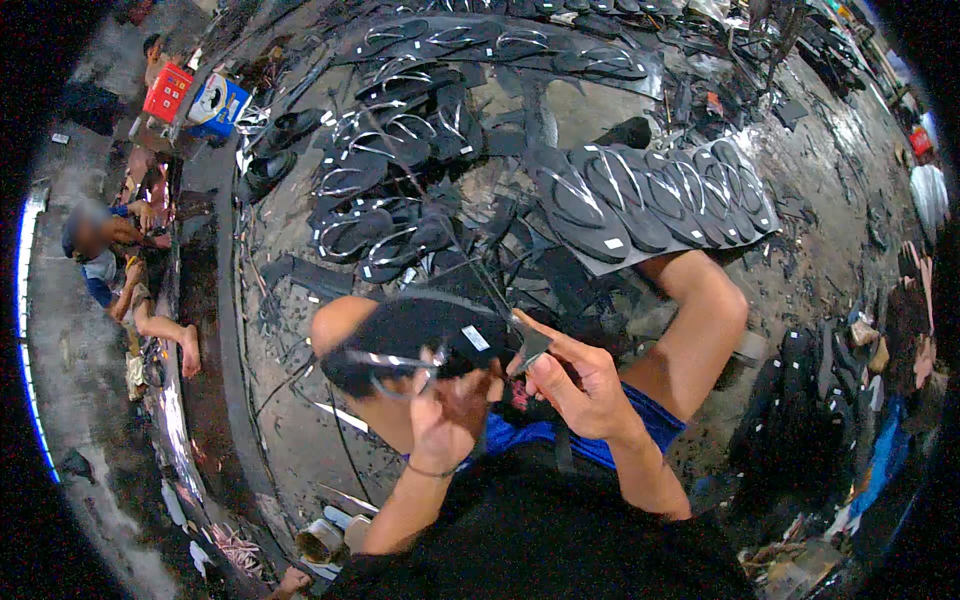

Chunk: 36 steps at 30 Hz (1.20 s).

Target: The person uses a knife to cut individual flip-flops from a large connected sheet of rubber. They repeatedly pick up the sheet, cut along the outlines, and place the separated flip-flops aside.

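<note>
My left hand [445,415] grips a black flip-flop [420,325] in front of my lap, its fingers partly hidden by the sole. The flip-flop is blurred; a pale, shiny strap shows along it, and a small white label sits near its right end. Just to the right, my right hand [580,385] pinches a small dark angular piece [533,345] between thumb and fingers, close to the flip-flop's edge. Whether that piece is rubber or a tool I cannot make out. A long thin dark line runs from near it toward the upper left.
Beyond my right knee, a row of black flip-flops [650,195] lies on a grey sheet. More finished pairs [395,150] are heaped at the left, above scattered black scraps [505,225]. Another person [105,250] sits at far left, near a red box [167,92] and a blue box [218,103].
</note>
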Available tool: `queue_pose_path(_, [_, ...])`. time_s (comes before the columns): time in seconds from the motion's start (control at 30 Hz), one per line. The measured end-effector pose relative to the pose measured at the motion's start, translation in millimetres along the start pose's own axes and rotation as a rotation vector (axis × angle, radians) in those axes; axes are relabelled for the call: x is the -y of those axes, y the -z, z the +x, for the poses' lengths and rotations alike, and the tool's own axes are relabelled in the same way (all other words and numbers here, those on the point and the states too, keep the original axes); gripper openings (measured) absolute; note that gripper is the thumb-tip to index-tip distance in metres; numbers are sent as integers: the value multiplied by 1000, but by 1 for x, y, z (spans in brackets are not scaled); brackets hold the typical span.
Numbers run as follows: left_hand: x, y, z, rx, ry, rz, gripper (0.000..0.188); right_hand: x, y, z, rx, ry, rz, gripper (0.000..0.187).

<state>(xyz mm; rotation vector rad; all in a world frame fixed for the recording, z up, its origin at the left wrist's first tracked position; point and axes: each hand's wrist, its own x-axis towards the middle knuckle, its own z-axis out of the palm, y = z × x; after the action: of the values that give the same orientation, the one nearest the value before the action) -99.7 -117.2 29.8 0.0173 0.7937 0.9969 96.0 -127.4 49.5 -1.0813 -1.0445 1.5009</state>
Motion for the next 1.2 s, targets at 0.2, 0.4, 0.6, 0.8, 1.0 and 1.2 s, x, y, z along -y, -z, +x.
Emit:
queue_pose_path(0.2, [7, -22, 50, 240, -413, 81, 55, -14, -14, -32, -429, 199, -459, 36])
queue_pose_path(0.4, [17, 33, 30, 16, -7, 62, 46, -22, 4, -117, -450, -56, -696, 28])
queue_pose_path(0.6, [32, 21, -5, -70, -159, 154, 37, -14, -5, -108, -355, -146, -668, 26])
queue_pose_path(0.8, [35, 47, -28, -81, -144, 253, 41, -9, -12, -75, -203, -183, -544, 27])
queue_pose_path(1.0, [29, 71, -42, -254, -129, 293, 46, -26, -27, -59, -86, -138, -578, 31])
queue_pose_path(1.2, [23, 54, -41, -139, -181, 74, 48, -22, -32, -80, -100, -98, -637, 34])
